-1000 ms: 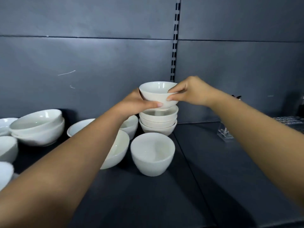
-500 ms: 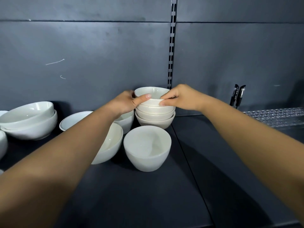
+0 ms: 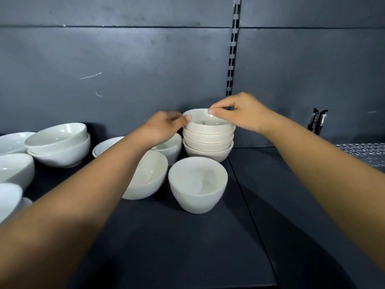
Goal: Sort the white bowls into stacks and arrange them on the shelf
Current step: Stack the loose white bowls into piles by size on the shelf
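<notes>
A stack of several small white bowls (image 3: 208, 147) stands at the back of the dark shelf (image 3: 166, 247), against the wall. The top bowl (image 3: 205, 126) sits nested in the stack. My left hand (image 3: 164, 127) is at its left side, with the thumb pressed on the rim. My right hand (image 3: 243, 114) hovers over its right rim with fingers loosely curled, a gap showing between thumb and index. A deep white bowl (image 3: 198, 184) stands alone in front of the stack.
A wider bowl (image 3: 148, 176) and a small bowl (image 3: 169, 147) sit partly under my left arm. Two nested wide bowls (image 3: 58, 147) and more white dishes (image 3: 14, 170) crowd the left. Two pens (image 3: 317, 122) and a wire mesh (image 3: 362, 151) are at the right.
The bowl held in the air by both hands came down onto the stack. My right hand's fingers have come off the rim and lifted slightly.
</notes>
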A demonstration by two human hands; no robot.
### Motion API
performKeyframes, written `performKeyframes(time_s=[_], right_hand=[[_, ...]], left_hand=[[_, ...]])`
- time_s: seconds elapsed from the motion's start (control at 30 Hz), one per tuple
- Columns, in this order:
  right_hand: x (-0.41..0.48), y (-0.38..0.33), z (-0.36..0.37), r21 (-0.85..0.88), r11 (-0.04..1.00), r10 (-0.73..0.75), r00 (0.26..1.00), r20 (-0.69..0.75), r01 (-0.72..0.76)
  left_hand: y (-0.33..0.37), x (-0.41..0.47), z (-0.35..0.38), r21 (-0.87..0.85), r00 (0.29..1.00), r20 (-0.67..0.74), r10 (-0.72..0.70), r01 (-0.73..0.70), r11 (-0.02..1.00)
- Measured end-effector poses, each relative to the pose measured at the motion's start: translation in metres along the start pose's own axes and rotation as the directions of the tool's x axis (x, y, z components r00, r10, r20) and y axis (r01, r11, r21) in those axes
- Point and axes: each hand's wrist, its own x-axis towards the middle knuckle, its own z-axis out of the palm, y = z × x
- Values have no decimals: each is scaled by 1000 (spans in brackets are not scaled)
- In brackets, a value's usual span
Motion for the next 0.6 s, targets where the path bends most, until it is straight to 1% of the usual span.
performKeyframes(time_s=[0.07, 0.17, 0.27, 0.33, 0.4, 0.43, 0.47, 0.53, 0.6], right_hand=[[5, -22, 3, -4, 996, -87, 996, -34, 87], [13, -58, 19, -38, 979, -200, 979, 28, 201], [22, -89, 44, -11, 949, -313, 942, 118, 316], [27, -106, 61, 5, 933, -356, 916, 187, 361], [28, -124, 78, 58, 920, -389, 879, 278, 388], [27, -133, 85, 91, 911, -408, 856, 317, 401], [26, -142, 92, 121, 901, -432, 831, 349, 417], [23, -159, 105, 149, 876, -478, 781, 402, 459], [21, -178, 121, 140, 846, -515, 721, 464, 515]], left_hand=[[5, -20, -17, 56, 993, -95, 67, -62, 997], [8, -59, -45, 182, 955, -250, 162, -118, 976], [1, -106, -77, 335, 858, -445, 257, -107, 936], [-7, -138, -99, 382, 805, -526, 275, -65, 922], [-21, -172, -116, 386, 754, -615, 232, 31, 922], [-30, -189, -123, 367, 717, -668, 200, 84, 926], [-41, -206, -127, 321, 675, -722, 151, 133, 938], [-62, -238, -130, 174, 584, -811, 19, 210, 962], [-83, -262, -125, 25, 513, -848, -129, 282, 959]])
